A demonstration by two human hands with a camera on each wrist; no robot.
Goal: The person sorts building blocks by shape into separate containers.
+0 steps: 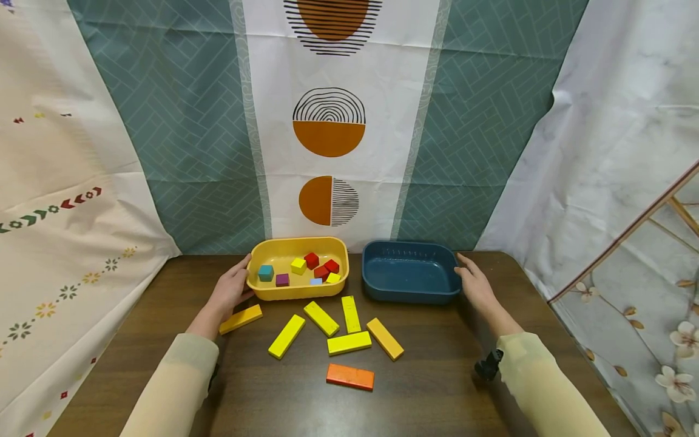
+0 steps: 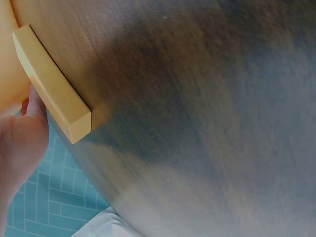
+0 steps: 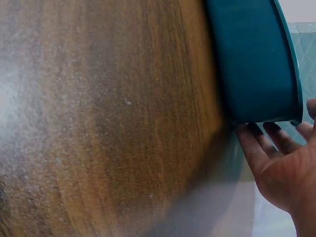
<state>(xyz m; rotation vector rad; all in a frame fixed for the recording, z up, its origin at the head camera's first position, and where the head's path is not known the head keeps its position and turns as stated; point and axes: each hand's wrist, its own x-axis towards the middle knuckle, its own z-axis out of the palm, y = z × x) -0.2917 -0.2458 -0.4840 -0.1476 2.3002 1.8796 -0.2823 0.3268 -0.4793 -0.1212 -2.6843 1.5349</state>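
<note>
My left hand (image 1: 230,292) lies against the left end of a yellow plastic bin (image 1: 297,293), its fingers along the outside wall. Small cubes lie in that bin, among them a teal cube (image 1: 266,273), a purple cube (image 1: 282,280) and a red cube (image 1: 311,260). A yellow-orange block (image 2: 54,86) rests on the table just beside this hand. At the other side, my right hand (image 1: 476,284) touches the right end of a dark blue bin (image 1: 412,296). The right wrist view shows its fingers (image 3: 254,148) extended against the bin's end wall. Nothing is visible inside the blue bin.
On the brown table (image 1: 426,388), in front of the bins, lie several flat blocks, including a yellow block (image 1: 286,337), an amber block (image 1: 384,338) and an orange block (image 1: 350,377). A patterned curtain (image 1: 338,200) hangs right behind both bins.
</note>
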